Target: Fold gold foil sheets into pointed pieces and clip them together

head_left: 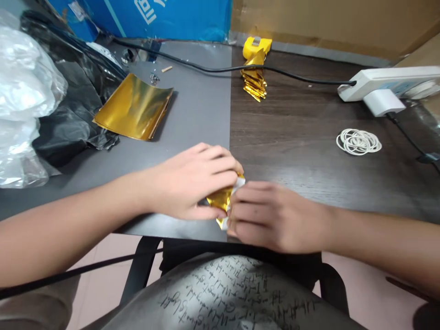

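At the front edge of the table, my left hand [202, 181] presses down over a small piece of gold foil paper [220, 198] with white showing along its edges. Its fingers are curled around the paper, thumb on the near side. Against the right end of the same paper, my right hand [271, 215] is closed, slightly blurred, with its fingertips pinching the edge. My hands cover much of the paper, so its full shape is hidden. Farther back on the left lies a stack of gold foil sheets [134, 110], slightly curled.
Folded gold strips [254, 85] lie by a yellow object [252, 47] at the back. A black cable [213, 70] runs to a white power strip [395, 82]. White rubber bands [359, 142] lie at right. Plastic bags [27, 82] fill the left; boxes [178, 20] stand behind.
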The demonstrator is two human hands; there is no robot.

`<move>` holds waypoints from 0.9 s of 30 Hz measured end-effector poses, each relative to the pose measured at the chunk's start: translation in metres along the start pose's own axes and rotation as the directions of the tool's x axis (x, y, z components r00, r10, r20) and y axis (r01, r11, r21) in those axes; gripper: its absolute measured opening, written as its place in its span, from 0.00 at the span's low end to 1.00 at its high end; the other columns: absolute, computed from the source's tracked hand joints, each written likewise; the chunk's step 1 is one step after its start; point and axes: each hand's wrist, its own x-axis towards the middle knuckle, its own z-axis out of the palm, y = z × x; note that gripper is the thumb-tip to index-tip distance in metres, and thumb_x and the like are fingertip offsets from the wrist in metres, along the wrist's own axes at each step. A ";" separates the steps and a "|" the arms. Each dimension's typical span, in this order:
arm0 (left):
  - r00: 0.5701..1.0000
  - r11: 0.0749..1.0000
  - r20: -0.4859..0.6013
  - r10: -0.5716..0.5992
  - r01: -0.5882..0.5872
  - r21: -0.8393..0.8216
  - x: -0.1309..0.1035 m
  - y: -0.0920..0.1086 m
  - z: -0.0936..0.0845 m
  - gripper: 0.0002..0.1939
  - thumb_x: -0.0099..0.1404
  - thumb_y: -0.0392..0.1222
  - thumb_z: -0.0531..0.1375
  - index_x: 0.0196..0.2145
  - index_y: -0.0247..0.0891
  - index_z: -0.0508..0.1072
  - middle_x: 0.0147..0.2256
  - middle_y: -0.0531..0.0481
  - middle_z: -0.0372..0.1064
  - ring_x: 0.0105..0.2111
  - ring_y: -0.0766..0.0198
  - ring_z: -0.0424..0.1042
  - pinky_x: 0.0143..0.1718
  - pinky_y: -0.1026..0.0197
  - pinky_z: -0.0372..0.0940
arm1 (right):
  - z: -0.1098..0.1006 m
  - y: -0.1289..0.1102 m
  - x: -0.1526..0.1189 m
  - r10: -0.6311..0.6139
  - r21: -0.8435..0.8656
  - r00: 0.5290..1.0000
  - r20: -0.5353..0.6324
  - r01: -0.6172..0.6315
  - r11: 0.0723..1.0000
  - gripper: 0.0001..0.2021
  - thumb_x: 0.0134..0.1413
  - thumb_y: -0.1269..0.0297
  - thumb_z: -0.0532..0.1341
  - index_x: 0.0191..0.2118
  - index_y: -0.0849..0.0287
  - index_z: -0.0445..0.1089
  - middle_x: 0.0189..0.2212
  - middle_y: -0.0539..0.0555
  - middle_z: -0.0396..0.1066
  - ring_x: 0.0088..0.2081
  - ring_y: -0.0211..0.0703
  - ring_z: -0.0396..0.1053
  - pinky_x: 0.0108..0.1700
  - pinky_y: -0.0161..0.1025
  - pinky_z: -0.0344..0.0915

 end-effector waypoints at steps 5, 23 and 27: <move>0.991 0.992 -0.044 -0.125 0.126 0.024 -0.002 -0.013 -0.002 0.19 0.68 0.56 0.57 0.47 0.38 0.69 0.58 0.42 0.67 0.56 0.46 0.64 0.53 0.47 0.58 | -0.002 0.024 -0.001 0.097 0.122 0.995 0.011 -0.098 0.988 0.10 0.70 0.67 0.57 0.39 0.61 0.74 0.35 0.55 0.74 0.41 0.43 0.68 0.45 0.42 0.68; 0.983 0.980 -0.041 -0.181 0.177 -0.092 -0.003 -0.011 0.004 0.20 0.62 0.54 0.62 0.47 0.41 0.66 0.58 0.40 0.64 0.58 0.39 0.60 0.56 0.36 0.57 | -0.001 0.018 0.004 0.269 0.235 0.963 0.010 -0.264 0.935 0.05 0.61 0.69 0.62 0.33 0.61 0.74 0.33 0.55 0.69 0.39 0.44 0.63 0.46 0.44 0.62; 0.982 0.979 -0.039 -0.185 0.181 -0.088 -0.003 -0.010 0.004 0.20 0.62 0.55 0.61 0.45 0.42 0.66 0.58 0.41 0.64 0.58 0.39 0.60 0.56 0.36 0.58 | 0.001 0.015 0.006 0.308 0.219 0.952 -0.002 -0.300 0.929 0.04 0.59 0.70 0.63 0.33 0.60 0.73 0.33 0.55 0.69 0.40 0.45 0.64 0.46 0.44 0.64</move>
